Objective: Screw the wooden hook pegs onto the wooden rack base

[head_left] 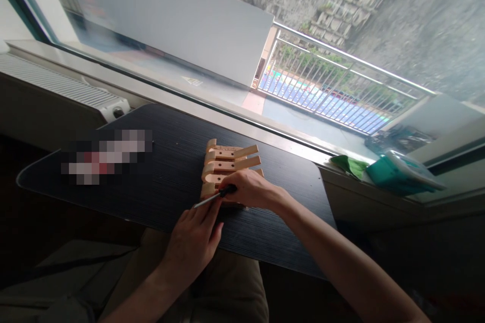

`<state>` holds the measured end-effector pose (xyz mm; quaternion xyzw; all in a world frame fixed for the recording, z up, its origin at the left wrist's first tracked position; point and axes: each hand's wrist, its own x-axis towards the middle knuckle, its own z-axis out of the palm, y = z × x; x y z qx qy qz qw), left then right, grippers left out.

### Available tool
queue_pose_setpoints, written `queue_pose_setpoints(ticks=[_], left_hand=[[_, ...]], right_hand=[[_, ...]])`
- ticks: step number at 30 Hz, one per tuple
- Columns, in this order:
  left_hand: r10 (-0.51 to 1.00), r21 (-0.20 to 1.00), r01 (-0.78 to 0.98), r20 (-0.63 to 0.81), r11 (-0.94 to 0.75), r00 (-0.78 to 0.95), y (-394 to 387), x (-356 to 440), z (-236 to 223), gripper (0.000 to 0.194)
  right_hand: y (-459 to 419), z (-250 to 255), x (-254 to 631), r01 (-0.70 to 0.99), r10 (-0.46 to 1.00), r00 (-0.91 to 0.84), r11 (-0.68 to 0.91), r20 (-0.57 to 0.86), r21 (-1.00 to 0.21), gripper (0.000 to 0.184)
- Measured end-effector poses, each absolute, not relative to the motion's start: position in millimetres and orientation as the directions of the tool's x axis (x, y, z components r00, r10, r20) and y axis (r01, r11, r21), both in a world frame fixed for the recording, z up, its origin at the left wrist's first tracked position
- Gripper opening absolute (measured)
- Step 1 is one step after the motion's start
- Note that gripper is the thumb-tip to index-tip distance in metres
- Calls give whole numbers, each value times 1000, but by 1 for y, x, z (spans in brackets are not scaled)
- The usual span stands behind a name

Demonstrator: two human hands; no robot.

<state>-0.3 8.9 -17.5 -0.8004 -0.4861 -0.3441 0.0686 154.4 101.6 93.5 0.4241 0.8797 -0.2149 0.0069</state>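
A light wooden piece (220, 165) with several curved, slatted arms and small dark holes sits on the dark table. My right hand (248, 187) is closed on a screwdriver (226, 191) above the near end of this piece. The screwdriver's black handle is partly hidden by my fingers; its thin metal shaft points left and down, across the fingers of my left hand. My left hand (195, 234) lies at the near edge of the wooden piece, fingers stretched out against it and thumb apart. Where its fingertips touch the wood is partly covered.
The black table (166, 161) has rounded corners and stands against a window sill. A blurred-out item (109, 156) lies on its left. A white radiator (64, 83) is at the left. On the sill at right are a green cloth (349, 165) and a teal container (397, 171).
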Motion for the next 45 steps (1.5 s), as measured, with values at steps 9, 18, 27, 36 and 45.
queue_pose_setpoints(ticks=[9,18,27,36,45], left_hand=[[759,130,890,584,-438,288,5,8,-15,51],[771,74,916,569,-393,285,6,13,-17,44],[767,80,916,579,-392,277,5,14,-16,46],[764,100,900,573,-425,297,7,13,-18,46],[788,82,911,537,-403,301,9,13,-15,47]], right_hand=[[106,95,149,737,719,-665,590,-201,-330,19],[97,104,150,716,697,-691,623,-193,-315,19],[91,109,164,756,745,-641,572,-183,-318,23],[88,104,161,744,730,-656,584,-190,-324,27],[97,141,188,816,761,-564,450,-322,-363,35]])
